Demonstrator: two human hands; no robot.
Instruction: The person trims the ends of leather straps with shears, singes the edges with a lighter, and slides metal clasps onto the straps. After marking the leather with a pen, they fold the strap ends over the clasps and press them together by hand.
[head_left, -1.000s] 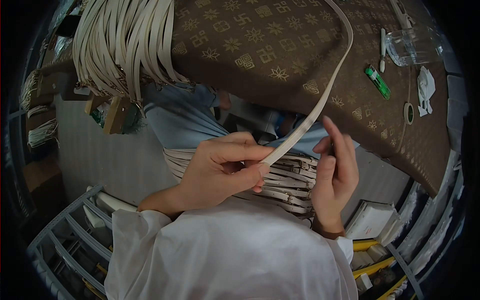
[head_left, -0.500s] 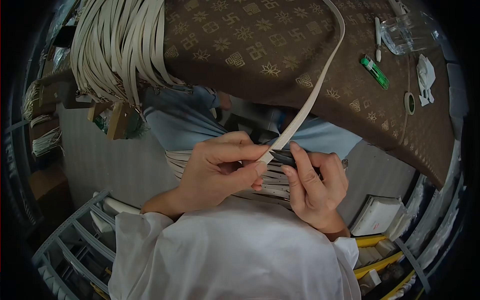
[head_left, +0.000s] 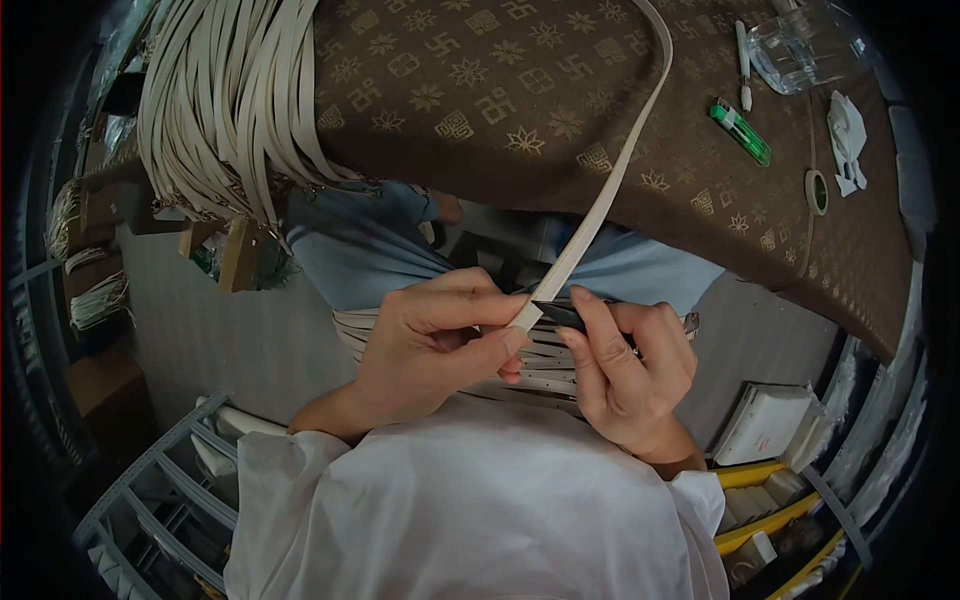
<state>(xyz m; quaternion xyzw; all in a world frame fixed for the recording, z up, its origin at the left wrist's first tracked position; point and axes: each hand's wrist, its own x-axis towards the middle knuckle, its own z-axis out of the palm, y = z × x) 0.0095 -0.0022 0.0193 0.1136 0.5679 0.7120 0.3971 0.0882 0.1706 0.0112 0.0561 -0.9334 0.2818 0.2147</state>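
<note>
A long cream strap [head_left: 597, 213] runs from the table down to my hands. My left hand [head_left: 440, 345] pinches its lower end between thumb and fingers. In my right hand [head_left: 635, 365] is a small dark pointed tool [head_left: 562, 314] that looks like thread snips, mostly hidden by the fingers. Its tip touches or nearly touches the strap's edge, just beside the left fingertips. Below the hands, several cream straps with punched holes [head_left: 545, 383] lie across my lap.
A thick bundle of cream straps [head_left: 235, 100] hangs over the left of the cloth-covered table [head_left: 480, 130]. At right lie a green cutter [head_left: 741, 132], a white pen-like tool [head_left: 744, 65], a tape roll [head_left: 816, 192], crumpled tissue [head_left: 847, 140] and a clear container [head_left: 800, 55].
The dark tool's two points, apart earlier, now look like one at the strap's edge. The view has shifted slightly; both hands keep nearly the same pose.
</note>
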